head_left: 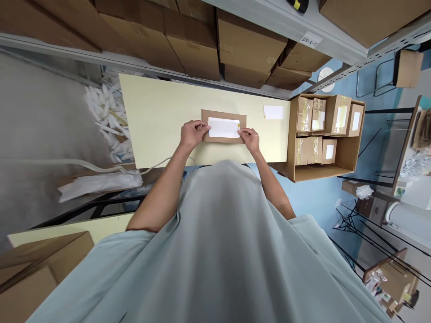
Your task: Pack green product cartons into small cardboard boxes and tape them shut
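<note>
A white label (224, 128) lies over a flat piece of brown cardboard (218, 114) on the pale yellow table. My left hand (193, 133) pinches the label's left end between thumb and fingers. At the opposite end, my right hand (249, 137) grips the label near its small yellow mark. Whether the label is pressed down onto the cardboard or held just above it, I cannot tell. A second white label (273, 112) rests on the table to the right, touched by neither hand.
A large open carton (292, 148) with several small labelled boxes stands at the table's right end. Cardboard boxes (249, 45) fill the shelf behind. Heaped white scraps (107, 116) and a white hose (84, 166) are at left, beside the table (158, 107).
</note>
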A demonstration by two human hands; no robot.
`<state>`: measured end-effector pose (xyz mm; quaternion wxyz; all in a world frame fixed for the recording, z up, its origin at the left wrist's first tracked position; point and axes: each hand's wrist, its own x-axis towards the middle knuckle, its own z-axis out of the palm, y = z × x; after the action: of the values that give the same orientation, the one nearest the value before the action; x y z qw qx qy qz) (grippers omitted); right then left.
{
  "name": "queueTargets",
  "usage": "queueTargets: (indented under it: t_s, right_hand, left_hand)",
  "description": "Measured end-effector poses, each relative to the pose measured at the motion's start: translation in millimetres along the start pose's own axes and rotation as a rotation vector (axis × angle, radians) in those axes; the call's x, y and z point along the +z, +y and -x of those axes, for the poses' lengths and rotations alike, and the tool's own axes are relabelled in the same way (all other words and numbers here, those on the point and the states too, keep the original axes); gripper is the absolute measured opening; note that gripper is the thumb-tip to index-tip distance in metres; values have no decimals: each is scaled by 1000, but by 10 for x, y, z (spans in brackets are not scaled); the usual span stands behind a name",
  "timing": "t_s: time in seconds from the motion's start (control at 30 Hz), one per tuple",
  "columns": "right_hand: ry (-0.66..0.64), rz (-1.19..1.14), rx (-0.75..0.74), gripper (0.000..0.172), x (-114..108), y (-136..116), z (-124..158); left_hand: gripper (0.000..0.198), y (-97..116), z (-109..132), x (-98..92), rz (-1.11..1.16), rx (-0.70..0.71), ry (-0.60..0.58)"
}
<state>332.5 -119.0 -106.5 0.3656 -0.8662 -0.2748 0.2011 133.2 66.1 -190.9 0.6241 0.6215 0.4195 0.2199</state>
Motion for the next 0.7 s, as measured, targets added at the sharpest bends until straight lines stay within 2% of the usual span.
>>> queueTargets:
  t_s: [0.2,0.4,0.6,0.7]
  right_hand:
    - [-3,7,-9,42,12,34,-14]
    - [4,51,-22,33,8,33,-4]
    - [15,144,-40,22,11,-27,26]
    - [25,202,-41,21,22,-56,44]
  left_hand:
    - [19,-70,1,15,-11,10,8]
    - [17,-38,31,28,-39,18,11]
    - [36,40,126,47,-178,89,18]
    - [38,67,173,102,-218,93,55]
